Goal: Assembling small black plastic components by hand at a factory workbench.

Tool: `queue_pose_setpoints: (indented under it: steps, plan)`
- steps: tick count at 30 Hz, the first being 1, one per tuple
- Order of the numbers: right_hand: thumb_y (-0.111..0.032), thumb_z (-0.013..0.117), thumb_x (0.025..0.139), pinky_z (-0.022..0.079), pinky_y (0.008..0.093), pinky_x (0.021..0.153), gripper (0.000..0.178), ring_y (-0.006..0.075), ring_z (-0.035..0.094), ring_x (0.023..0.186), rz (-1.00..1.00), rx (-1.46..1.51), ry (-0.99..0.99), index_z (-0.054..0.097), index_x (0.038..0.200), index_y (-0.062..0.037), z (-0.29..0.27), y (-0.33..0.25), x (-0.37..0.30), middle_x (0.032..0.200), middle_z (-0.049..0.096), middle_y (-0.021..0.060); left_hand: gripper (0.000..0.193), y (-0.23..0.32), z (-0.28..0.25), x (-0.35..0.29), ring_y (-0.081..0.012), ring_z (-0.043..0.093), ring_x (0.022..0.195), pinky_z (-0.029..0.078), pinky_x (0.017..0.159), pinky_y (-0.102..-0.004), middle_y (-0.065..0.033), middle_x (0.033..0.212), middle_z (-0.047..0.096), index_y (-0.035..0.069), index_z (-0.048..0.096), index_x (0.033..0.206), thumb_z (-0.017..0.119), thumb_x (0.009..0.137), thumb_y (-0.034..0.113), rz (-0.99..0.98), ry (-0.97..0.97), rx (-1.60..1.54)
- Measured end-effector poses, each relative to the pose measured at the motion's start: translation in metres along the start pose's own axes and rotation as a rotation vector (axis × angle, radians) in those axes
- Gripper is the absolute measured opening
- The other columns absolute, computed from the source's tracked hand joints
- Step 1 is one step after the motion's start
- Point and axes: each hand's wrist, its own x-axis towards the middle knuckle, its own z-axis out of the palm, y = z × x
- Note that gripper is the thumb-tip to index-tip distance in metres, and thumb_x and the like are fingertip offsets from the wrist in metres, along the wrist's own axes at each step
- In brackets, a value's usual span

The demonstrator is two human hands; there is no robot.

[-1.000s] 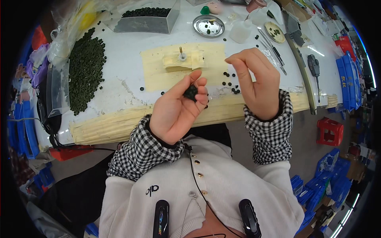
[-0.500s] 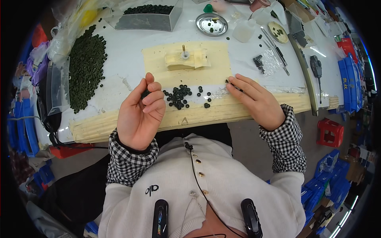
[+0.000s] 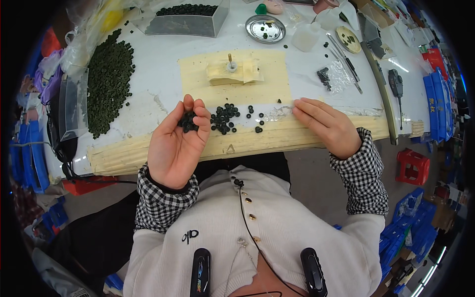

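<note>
My left hand (image 3: 178,143) is turned palm up, its fingers curled round several small black round pieces (image 3: 188,122). Right beside its fingertips, a loose group of similar black round pieces (image 3: 225,118) with small holes lies on the table near the front edge. My right hand (image 3: 329,126) rests palm down at the right, fingers stretched out and close together, its thumb hidden. Just left of its fingertips lies one small dark piece (image 3: 279,101). Beyond the hands, a taped block (image 3: 235,73) bearing a white collar and an upright brass-coloured pin (image 3: 229,58) sits on a yellow taped sheet (image 3: 198,91).
A large heap of dark green pieces (image 3: 110,84) spreads at the left by a clear plastic bin (image 3: 75,101). Another clear bin (image 3: 198,27) holds black pieces at the back. A round metal dish (image 3: 251,37), tweezers (image 3: 341,49) and a walkie-talkie (image 3: 395,84) lie farther right.
My left fingers have uncurled somewhat, showing the black pieces in the palm. My right hand has drawn back to the right, leaving the small dark piece in plain sight.
</note>
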Motion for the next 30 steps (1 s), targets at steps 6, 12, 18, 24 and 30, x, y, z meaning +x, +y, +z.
queue_pose_setpoints:
  steps: [6,12,18,24,30]
  plan:
    - [0.003,0.063,0.071,0.053,0.0333,0.075,0.026,0.0269,0.062,0.088,0.038,0.168,0.045,0.065,0.097,0.0036,-0.004,0.006,0.013,0.098,0.065,0.0122,0.026,-0.011,-0.001,-0.003,-0.0271,0.053,0.111,0.048,0.099,-0.0355,-0.0177,0.117,0.053,-0.006,0.049,0.117,0.038,0.103,0.014,-0.002,0.021,0.069]
    - [0.005,0.067,0.075,0.054,0.0317,0.074,0.018,0.0251,0.065,0.084,0.159,0.225,0.094,0.069,0.092,-0.0004,0.001,0.022,0.024,0.095,0.067,0.0116,0.036,-0.028,0.004,0.004,-0.0298,0.047,0.124,0.040,0.110,-0.0381,-0.0211,0.127,0.049,-0.010,0.042,0.127,0.034,0.104,0.016,-0.056,0.009,0.157]
    - [0.001,0.070,0.074,0.054,0.0308,0.074,0.020,0.0253,0.066,0.088,0.106,0.481,0.269,0.069,0.094,-0.0011,-0.019,-0.030,0.064,0.096,0.068,0.0113,0.040,-0.052,0.015,0.018,-0.0244,0.049,0.120,0.040,0.107,-0.0367,-0.0163,0.126,0.051,-0.009,0.040,0.131,0.034,0.104,0.020,-0.110,0.031,0.327]
    - [0.004,0.069,0.071,0.054,0.0306,0.074,0.027,0.0262,0.065,0.088,-0.041,0.433,0.358,0.069,0.098,-0.0010,-0.005,-0.053,0.078,0.100,0.066,0.0116,0.034,-0.056,0.010,0.025,-0.0161,0.055,0.105,0.046,0.097,-0.0328,-0.0101,0.114,0.055,-0.004,0.047,0.121,0.036,0.104,0.023,-0.124,0.023,0.347]
    - [0.005,0.062,0.073,0.053,0.0346,0.076,0.036,0.0281,0.062,0.093,0.208,0.312,0.332,0.065,0.108,-0.0033,-0.019,-0.024,0.052,0.110,0.063,0.0124,0.027,-0.044,0.011,0.021,-0.0171,0.057,0.092,0.050,0.078,-0.0270,-0.0117,0.107,0.058,-0.003,0.052,0.117,0.040,0.103,0.017,-0.104,0.071,0.230]
